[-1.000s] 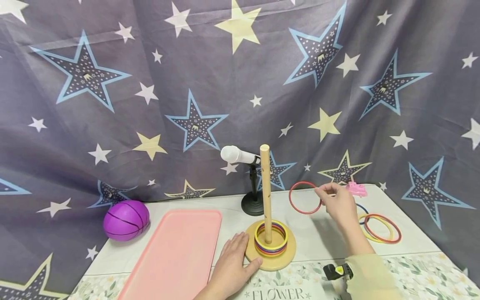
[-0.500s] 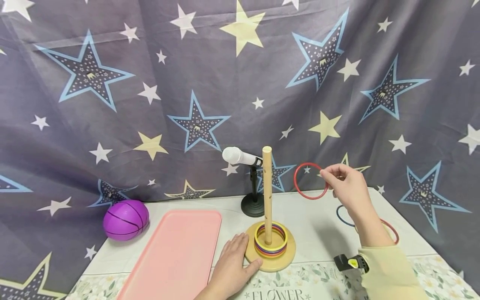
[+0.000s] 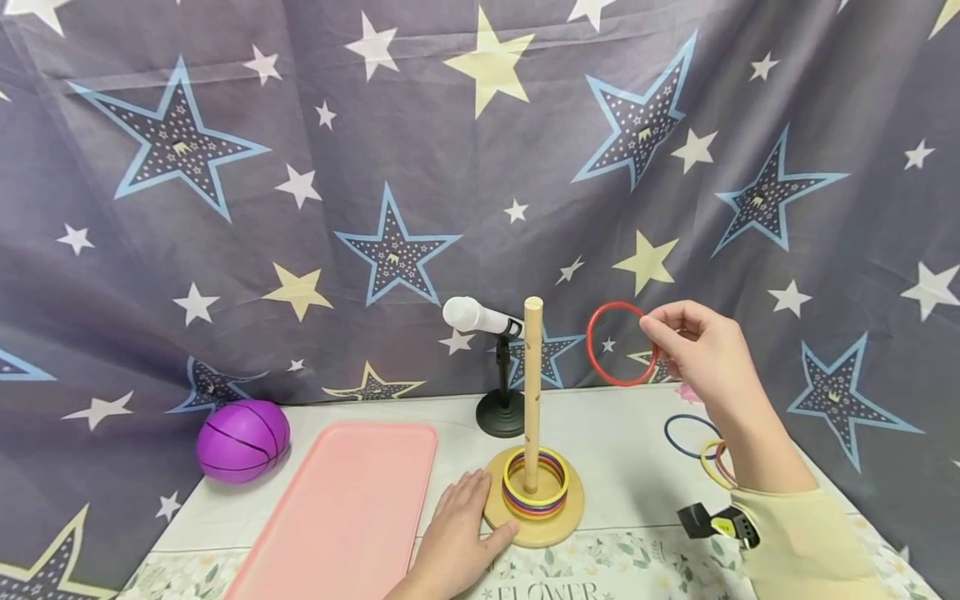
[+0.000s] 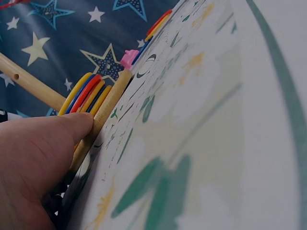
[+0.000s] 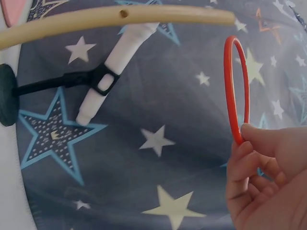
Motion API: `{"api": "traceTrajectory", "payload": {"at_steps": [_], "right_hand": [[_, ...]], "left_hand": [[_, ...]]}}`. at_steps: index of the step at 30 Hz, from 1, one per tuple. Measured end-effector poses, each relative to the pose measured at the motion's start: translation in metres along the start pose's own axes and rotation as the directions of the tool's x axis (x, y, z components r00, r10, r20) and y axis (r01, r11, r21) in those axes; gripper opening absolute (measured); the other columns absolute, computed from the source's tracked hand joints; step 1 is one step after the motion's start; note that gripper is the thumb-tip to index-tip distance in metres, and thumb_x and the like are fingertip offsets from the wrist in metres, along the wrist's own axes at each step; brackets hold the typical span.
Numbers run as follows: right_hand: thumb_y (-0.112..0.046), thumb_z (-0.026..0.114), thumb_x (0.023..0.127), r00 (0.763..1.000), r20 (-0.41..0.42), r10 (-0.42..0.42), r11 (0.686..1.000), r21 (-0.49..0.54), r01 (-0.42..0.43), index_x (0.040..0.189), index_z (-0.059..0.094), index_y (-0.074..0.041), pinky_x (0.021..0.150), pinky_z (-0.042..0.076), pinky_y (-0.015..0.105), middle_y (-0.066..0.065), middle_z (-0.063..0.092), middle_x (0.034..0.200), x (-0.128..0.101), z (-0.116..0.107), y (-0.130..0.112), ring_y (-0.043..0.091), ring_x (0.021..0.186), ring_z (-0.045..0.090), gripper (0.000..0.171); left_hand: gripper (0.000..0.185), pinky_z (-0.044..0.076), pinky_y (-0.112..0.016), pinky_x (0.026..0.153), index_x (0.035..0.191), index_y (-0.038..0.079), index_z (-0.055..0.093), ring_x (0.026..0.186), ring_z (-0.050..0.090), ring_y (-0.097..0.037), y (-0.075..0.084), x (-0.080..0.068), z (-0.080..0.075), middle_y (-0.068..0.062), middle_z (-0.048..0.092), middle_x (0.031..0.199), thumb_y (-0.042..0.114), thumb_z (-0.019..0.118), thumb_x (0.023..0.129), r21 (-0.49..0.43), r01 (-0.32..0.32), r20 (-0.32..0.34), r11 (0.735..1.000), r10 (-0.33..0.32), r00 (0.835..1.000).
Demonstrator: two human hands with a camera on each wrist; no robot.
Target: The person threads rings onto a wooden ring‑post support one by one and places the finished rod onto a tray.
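Threading seems underway — the red ring (image 5: 229, 91) is pinched by the right hand (image 3: 711, 354) over the worktop (image 3: 611, 437), between peg (image 3: 532, 383) and right edge; levelling above the peg seems needed — base (image 3: 553, 532) touched by the flat left hand (image 3: 459, 537).

The head view is bright, a soft shadow (image 3: 643, 477) on the table (image 3: 600, 433) — wrist views dimmer, left foreground blurred.

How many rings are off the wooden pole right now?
4: a red ring in the right hand; a blue ring, yellow ring and second red ring on the table, beside and partly behind the forearm, which may hide more.
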State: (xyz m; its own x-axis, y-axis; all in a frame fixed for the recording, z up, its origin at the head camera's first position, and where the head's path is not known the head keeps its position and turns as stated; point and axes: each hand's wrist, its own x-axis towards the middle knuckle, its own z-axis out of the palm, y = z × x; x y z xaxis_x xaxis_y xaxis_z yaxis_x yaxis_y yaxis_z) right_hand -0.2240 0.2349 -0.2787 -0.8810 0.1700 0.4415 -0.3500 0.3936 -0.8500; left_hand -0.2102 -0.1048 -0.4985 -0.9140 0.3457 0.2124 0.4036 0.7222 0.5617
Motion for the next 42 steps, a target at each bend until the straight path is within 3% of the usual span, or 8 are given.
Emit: {"api": "traceTrajectory", "payload": {"at_steps": [9,22,33,42], "right_hand": [[-0.032,0.081,0.104,0.999,0.029,-0.013,1.000,0.028,0.012,0.114,0.074,-0.006,0.054,0.052,0.025,0.002,0.071,0.083,-0.003,0.005,-0.031,0.014,0.065,0.061,0.029],[-0.029,0.081,0.104,0.997,0.068,-0.034,0.995,0.096,0.028,0.115,0.074,-0.003,0.057,0.052,0.025,-0.002,0.068,0.082,0.000,0.025,-0.055,0.013,0.065,0.056,0.029],[-0.025,0.079,0.105,0.997,0.075,-0.026,0.984,0.175,0.012,0.114,0.073,-0.001,0.055,0.051,0.023,0.001,0.067,0.077,0.005,0.048,-0.062,0.013,0.062,0.057,0.026],[-0.022,0.080,0.104,0.997,0.068,-0.021,0.965,0.262,0.003,0.110,0.073,0.000,0.054,0.051,0.024,0.000,0.066,0.075,0.010,0.063,-0.059,0.013,0.063,0.057,0.024]], "left_hand": [[0.093,0.023,-0.067,0.131,0.160,-0.008,0.049,0.160,0.037,-0.047,-0.003,0.002,0.000,-0.029,0.045,0.167,0.060,0.073,0.102,-0.008,0.012,0.018,1.000,-0.012,1.000],[0.092,0.025,-0.066,0.131,0.160,-0.009,0.049,0.159,0.037,-0.046,-0.004,0.000,0.002,-0.029,0.046,0.167,0.058,0.073,0.102,0.013,-0.005,0.001,1.000,0.004,1.000],[0.089,0.025,-0.068,0.130,0.158,-0.010,0.051,0.157,0.039,-0.049,-0.003,-0.001,0.001,-0.031,0.048,0.165,0.055,0.074,0.102,-0.018,-0.026,-0.015,1.000,0.025,1.000],[0.091,0.027,-0.066,0.130,0.159,-0.009,0.050,0.158,0.040,-0.047,-0.004,-0.001,0.002,-0.029,0.048,0.165,0.058,0.073,0.102,0.015,-0.026,-0.009,1.000,0.026,1.000]]}}
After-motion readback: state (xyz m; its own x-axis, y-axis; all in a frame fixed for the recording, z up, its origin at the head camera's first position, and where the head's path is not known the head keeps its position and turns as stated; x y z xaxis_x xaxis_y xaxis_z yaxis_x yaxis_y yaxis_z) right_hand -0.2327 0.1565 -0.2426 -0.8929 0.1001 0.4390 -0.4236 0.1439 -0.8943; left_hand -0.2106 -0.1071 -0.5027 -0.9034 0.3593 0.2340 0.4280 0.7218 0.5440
